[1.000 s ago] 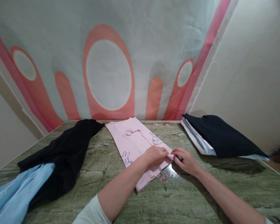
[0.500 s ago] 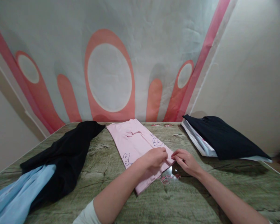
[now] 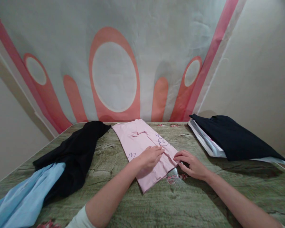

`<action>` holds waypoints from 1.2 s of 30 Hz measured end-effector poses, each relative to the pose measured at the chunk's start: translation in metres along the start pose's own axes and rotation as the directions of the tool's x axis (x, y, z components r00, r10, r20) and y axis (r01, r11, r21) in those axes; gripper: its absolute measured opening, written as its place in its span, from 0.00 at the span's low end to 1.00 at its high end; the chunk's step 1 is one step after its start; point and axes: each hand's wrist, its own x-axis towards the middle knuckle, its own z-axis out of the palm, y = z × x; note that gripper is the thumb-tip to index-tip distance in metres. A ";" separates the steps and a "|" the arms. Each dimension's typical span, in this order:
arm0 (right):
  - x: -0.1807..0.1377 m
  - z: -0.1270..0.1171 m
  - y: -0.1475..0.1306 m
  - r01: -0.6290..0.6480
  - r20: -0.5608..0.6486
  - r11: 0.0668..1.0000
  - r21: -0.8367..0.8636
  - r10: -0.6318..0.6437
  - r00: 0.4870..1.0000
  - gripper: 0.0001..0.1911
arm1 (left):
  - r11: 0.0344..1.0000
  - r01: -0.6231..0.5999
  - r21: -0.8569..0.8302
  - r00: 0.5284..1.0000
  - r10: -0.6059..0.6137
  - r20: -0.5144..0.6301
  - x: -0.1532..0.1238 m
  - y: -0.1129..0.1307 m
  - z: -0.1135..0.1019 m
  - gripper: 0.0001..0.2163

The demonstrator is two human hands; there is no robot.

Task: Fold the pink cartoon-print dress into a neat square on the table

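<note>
While the green table (image 3: 204, 202) fills the lower half of the frame, a black garment (image 3: 73, 158) sprawls at left centre against a light blue one (image 3: 23, 199). At centre lies the folded pink shirt (image 3: 142, 139). The left hand (image 3: 150, 156) presses flat and open on it; the right hand (image 3: 191, 165), loosely curled, touches its right edge, grip unclear.
</note>
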 end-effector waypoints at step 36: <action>0.005 0.021 -0.068 -0.400 0.054 0.893 -0.208 0.418 0.907 0.03 | 0.068 0.474 -0.878 0.590 -0.765 0.259 0.089 -0.076 -0.011 0.14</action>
